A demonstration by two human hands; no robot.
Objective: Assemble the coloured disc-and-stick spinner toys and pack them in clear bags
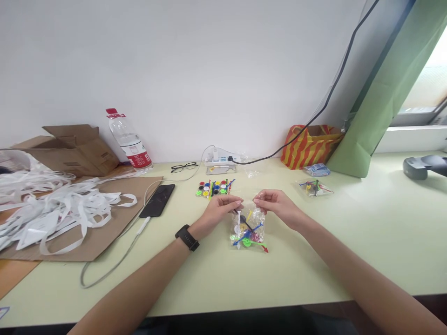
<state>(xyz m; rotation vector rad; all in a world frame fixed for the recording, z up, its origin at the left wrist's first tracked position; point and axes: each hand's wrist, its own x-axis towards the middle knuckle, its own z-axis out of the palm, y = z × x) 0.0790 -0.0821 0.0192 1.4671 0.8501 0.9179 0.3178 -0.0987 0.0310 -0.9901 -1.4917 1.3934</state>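
A small clear plastic bag [248, 229] filled with coloured sticks and discs hangs just above the pale green table [366, 232]. My left hand [220, 210] pinches the bag's top edge at the left corner. My right hand [275, 203] pinches the same edge at the right corner. Both hands have their fingers closed on the plastic. A black watch sits on my left wrist. A loose heap of the same coloured sticks and discs [213, 187] lies on the table just beyond my hands.
A second filled bag [313, 187] lies to the right. A black phone [158, 200] with a white cable, glasses [183, 166], a power strip [220, 161], a water bottle [130, 141], a cardboard box [71, 146], white strips [52, 204] and a striped bag [309, 145] surround the area.
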